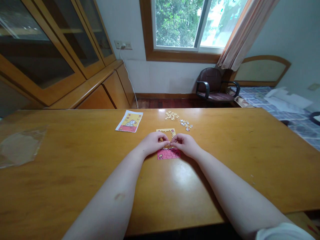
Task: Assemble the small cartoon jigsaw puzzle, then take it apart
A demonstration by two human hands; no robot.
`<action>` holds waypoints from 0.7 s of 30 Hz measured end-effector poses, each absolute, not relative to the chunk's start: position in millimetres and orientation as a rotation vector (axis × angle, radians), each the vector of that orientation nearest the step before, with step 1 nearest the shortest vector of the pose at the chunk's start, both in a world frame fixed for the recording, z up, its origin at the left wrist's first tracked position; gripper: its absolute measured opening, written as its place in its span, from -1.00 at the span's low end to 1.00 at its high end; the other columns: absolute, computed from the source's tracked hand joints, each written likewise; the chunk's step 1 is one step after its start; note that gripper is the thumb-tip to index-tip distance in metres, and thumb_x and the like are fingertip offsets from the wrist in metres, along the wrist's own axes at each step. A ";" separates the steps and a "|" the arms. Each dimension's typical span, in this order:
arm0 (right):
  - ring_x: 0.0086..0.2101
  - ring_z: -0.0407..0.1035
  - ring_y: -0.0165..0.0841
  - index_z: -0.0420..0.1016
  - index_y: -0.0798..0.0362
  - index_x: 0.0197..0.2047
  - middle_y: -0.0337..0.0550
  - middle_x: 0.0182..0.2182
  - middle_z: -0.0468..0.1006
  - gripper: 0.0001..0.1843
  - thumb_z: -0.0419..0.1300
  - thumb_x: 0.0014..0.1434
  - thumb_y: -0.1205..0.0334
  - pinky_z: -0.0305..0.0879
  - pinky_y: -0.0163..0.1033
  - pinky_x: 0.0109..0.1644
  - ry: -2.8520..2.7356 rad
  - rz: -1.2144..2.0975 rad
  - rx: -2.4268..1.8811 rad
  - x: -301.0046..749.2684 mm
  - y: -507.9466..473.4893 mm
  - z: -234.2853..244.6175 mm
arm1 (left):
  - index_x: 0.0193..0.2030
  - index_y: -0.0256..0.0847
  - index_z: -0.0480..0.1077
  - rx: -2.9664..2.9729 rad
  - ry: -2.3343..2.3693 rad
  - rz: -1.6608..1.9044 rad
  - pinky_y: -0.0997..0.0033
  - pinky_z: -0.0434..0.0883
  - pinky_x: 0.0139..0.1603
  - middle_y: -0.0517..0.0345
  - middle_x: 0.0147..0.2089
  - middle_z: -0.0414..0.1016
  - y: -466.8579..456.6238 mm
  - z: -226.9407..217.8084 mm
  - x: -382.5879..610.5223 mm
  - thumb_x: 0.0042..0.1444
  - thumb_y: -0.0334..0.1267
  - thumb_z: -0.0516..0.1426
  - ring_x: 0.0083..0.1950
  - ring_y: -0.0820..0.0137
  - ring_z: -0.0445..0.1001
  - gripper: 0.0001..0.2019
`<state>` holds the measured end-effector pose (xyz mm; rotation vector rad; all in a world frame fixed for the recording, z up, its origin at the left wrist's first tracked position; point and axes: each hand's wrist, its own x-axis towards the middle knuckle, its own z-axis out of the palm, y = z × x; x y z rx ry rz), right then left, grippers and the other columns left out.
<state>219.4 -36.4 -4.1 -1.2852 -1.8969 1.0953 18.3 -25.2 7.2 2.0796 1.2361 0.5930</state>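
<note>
A partly joined jigsaw puzzle (pixel 168 154) lies flat on the table, its pink lower part filled and its yellow border framing bare wood. Over its middle, my left hand (pixel 155 142) comes in from the left with thumb and fingers pinched. My right hand (pixel 184 143) meets it from the right, also pinching, the fingertips of both nearly touching. Whatever sits between the fingertips is too small to make out. Beyond the hands are a pile of yellow puzzle pieces (pixel 171 115) and a pile of whitish pieces (pixel 186 125).
A printed picture card (pixel 129 121) with a white animal lies left of the puzzle. A clear plastic bag (pixel 21 146) rests at the far left of the wooden table (pixel 75 180). Past the table stand a glass-door cabinet (pixel 82 70), an armchair (pixel 212 83) and a bed (pixel 265 96).
</note>
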 end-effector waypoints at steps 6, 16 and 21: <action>-0.54 0.19 -0.50 0.47 0.07 -0.38 -0.32 -0.54 0.43 -0.86 0.26 0.04 0.17 0.12 -0.37 -0.44 -1.910 1.096 -1.242 219.5 -34.7 -9.1 | -0.33 -0.19 0.52 2.094 1.219 0.576 0.41 0.31 -0.29 0.16 -0.35 0.52 -24.2 6.6 18.4 0.05 -0.17 0.12 -0.33 0.40 0.39 -0.81; -0.51 0.18 -0.47 0.54 0.04 -0.32 -0.33 -0.58 0.36 -0.91 0.28 0.06 0.24 0.10 -0.35 -0.38 -2.037 0.848 -1.316 217.5 -34.7 -6.9 | -0.39 -0.22 0.50 2.070 1.268 0.532 0.45 0.27 -0.36 0.18 -0.42 0.49 -24.1 2.2 18.9 0.04 -0.16 0.12 -0.38 0.43 0.38 -0.80; -0.40 0.26 -0.41 0.54 0.05 -0.43 -0.25 -0.51 0.44 -0.92 0.27 0.09 0.25 0.15 -0.30 -0.25 -2.165 0.633 -1.281 219.8 -32.6 -5.6 | -0.41 -0.23 0.49 2.041 1.278 0.490 0.44 0.30 -0.32 0.16 -0.39 0.53 -24.0 2.1 17.5 0.00 -0.17 0.12 -0.34 0.40 0.43 -0.81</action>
